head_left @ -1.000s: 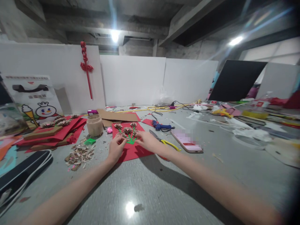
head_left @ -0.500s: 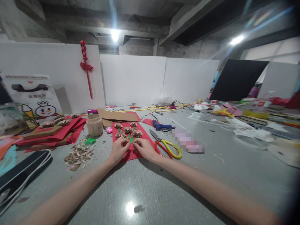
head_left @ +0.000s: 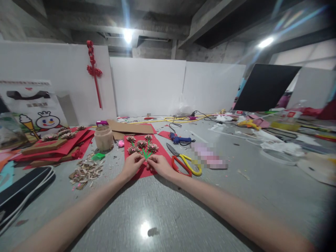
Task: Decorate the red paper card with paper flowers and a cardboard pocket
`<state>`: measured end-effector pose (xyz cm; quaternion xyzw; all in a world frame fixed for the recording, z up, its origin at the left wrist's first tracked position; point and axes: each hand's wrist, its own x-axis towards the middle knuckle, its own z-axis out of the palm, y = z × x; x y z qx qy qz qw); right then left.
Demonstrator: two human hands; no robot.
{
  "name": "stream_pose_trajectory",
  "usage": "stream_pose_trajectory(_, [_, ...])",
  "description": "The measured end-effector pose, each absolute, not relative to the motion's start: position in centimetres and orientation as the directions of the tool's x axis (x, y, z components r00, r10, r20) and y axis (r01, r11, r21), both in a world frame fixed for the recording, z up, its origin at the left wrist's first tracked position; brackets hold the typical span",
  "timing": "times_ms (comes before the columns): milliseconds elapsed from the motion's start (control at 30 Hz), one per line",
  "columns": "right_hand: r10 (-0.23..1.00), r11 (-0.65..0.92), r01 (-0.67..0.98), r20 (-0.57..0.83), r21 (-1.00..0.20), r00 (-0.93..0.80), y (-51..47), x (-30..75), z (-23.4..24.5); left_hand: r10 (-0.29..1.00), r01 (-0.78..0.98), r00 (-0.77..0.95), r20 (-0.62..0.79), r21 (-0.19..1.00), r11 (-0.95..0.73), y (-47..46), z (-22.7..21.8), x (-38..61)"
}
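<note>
On a red card (head_left: pixel 164 148) lie several brown, petalled flowers (head_left: pixel 142 144) with green stems (head_left: pixel 145 153) that meet near the card's lower middle. My left hand (head_left: pixel 132 164) comes in from the left, its thumb and fingertips pinched at the lower end of the stems. From the right, my right hand (head_left: pixel 160 165) makes a like pinch at the same spot, its fingertips very near those of the left. The fingers partly cover the stem ends. Scissors (head_left: pixel 181 156) with one red and one yellow handle rest just right of the card.
A blue glue gun (head_left: pixel 181 139) lies behind the scissors. Left of the card stand a cloudy jar (head_left: pixel 103 138) and a heap of brown scraps (head_left: pixel 86 171). Cardboard (head_left: pixel 133 128) lies behind the card, and red sheets (head_left: pixel 65 148) are stacked farther left. Clutter covers the far right.
The whole view has shifted slightly, so things sit a little more to the left and higher. Both hands keep their pinch at the stem ends.
</note>
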<state>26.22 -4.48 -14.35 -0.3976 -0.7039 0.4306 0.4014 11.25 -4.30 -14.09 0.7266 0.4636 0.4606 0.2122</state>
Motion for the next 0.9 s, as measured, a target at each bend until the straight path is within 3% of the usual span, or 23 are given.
stream_pose_trajectory(367, [0.926, 0.255, 0.097, 0.214, -0.962, -0.311, -4.37, 26.26, -14.26, 0.877, 0.533, 0.197, 0.439, 0.702, -0.472, -4.68, -13.72, 11.40])
stream_pose_trajectory(633, [0.927, 0.251, 0.118, 0.204, -0.961, -0.316, -4.24, 26.24, -14.64, 0.890, 0.601, 0.229, 0.395, 0.661, -0.449, -5.06, -13.25, 11.52])
stream_pose_trajectory(900, [0.917, 0.281, 0.179, 0.209, -0.943, -0.339, -4.12, 26.30, -14.90, 0.810, 0.654, 0.260, 0.525, 0.521, -0.548, -5.30, -13.75, 11.62])
